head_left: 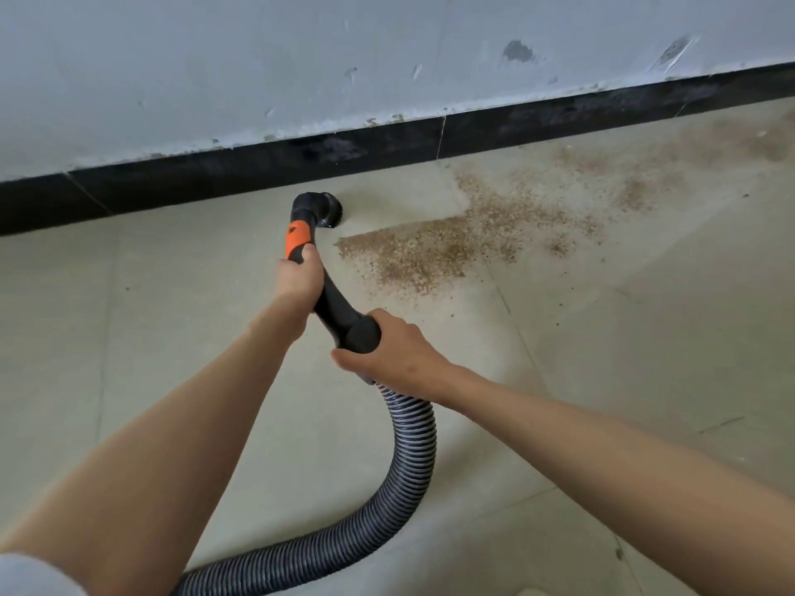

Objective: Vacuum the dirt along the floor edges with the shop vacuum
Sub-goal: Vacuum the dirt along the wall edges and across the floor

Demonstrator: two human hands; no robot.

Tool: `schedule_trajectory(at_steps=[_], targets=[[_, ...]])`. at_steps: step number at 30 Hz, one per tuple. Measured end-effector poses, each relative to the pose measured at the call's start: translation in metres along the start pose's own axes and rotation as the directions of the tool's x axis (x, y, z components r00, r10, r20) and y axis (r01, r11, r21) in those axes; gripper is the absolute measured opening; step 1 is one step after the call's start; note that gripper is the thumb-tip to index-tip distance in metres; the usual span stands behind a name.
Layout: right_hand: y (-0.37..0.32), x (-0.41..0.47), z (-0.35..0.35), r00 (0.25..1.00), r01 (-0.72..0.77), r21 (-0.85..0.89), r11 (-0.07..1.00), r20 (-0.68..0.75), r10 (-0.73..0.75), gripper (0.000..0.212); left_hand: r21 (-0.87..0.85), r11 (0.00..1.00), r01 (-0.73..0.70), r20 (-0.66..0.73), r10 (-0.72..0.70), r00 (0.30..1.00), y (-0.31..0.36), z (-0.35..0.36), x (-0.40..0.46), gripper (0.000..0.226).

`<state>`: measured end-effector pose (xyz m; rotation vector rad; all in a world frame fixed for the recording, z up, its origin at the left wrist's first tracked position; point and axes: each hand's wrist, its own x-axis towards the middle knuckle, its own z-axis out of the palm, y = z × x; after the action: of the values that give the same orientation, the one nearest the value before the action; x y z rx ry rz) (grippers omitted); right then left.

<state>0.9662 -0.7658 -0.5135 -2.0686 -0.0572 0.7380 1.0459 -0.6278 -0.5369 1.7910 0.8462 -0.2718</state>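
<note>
Both hands are clamping the vacuum wand (333, 303): left hand (299, 279) steering near the brush nozzle (328, 210), right hand (393, 350) steadying behind, keeping bristles beside the sawdust (434, 251).

hose (413, 445) leaves frame (bottom edge)

Scuffed pale wall (215, 58), chipped paint along base. Black baseboard (494, 126) below it. Light sleeve cuff (30, 574) lower left.

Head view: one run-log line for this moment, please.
left hand grips wand | right hand grips hose cuff | brush nozzle near baseboard | dirt remains to the right
</note>
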Motion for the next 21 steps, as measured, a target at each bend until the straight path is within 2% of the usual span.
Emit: schedule_trajectory(at_steps=[4, 10, 21], targets=[[0.002, -0.017, 0.016, 0.999, 0.004, -0.075, 0.997, 0.038, -0.001, 0.037, -0.035, 0.999, 0.014, -0.016, -0.015, 1.000, -0.026, -0.015, -0.018, 0.049], [0.011, -0.049, 0.017, 0.999, -0.034, -0.112, 0.993, 0.006, 0.035, 0.038, -0.036, 0.999, 0.027, 0.009, -0.027, 1.000, -0.040, -0.007, -0.044, 0.044], [0.025, -0.061, -0.022, 0.987, -0.098, -0.018, 0.995, -0.128, 0.094, 0.031, 0.026, 0.999, -0.046, 0.140, 0.042, 0.989, -0.006, 0.043, -0.052, 0.048]])
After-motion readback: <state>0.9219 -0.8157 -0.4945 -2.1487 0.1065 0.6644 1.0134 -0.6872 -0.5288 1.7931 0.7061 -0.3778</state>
